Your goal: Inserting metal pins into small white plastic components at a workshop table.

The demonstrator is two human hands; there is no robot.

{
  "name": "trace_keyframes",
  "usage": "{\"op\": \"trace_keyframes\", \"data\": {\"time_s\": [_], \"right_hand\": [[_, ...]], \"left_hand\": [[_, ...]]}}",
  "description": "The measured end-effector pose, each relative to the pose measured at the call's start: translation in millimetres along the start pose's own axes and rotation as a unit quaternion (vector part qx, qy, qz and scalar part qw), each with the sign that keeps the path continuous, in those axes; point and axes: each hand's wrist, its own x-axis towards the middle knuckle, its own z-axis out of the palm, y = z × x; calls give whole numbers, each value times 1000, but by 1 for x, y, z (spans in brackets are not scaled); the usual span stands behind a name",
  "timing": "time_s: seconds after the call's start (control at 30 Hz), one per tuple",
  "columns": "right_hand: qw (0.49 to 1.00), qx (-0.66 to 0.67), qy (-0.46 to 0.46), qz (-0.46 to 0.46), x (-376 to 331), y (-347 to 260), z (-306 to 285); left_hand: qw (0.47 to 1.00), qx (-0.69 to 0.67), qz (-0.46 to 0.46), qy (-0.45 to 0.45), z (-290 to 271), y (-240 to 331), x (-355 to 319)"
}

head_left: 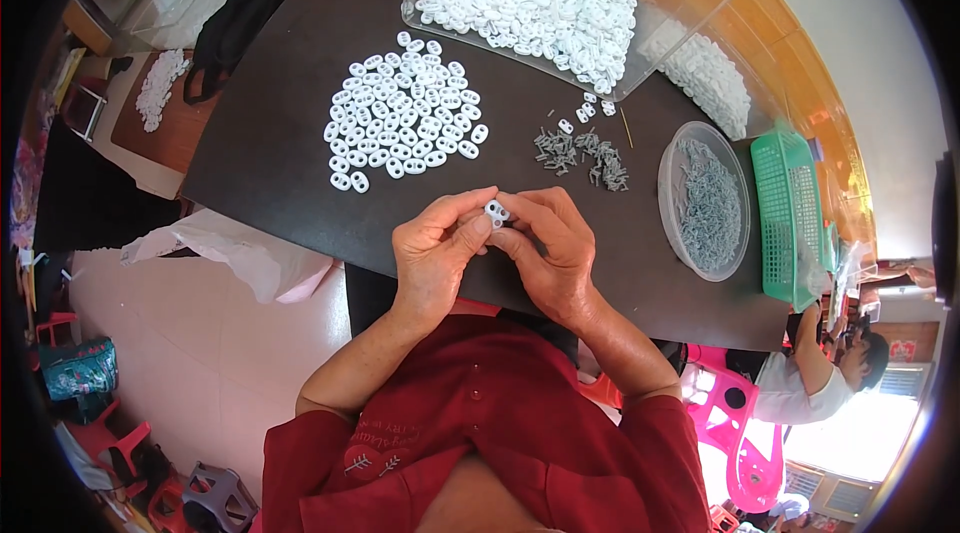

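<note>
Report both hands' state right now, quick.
Left hand: closed, pinching a white piece in its fingertips.
Right hand: closed on the same white piece; anything else in its grip cannot be told.

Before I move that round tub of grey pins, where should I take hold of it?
Probably by the exposed rim of the round tub, coming from its left, the side facing the right hand. The green basket stands close along its other side, leaving less finger room there. Its top is open over the grey pins, so keep it level.
</note>
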Motion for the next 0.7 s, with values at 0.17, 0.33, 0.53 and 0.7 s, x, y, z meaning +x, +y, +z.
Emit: {"op": "trace_keyframes", "data": {"time_s": [0.17,0.33,0.53,0.7], "right_hand": [[997,38,-1,60,-3,-4,1],[999,44,11,24,-2,-1,3],[999,45,28,-3,-3,-2,6],[997,24,48,-49,-3,-2,9]], "left_hand": [[1000,11,0,-2,1,0,-1],[1000,8,9,3,1,-2,-1],[1000,6,18,15,3,0,-4],[999,2,35,10,2,-2,-5]]}}
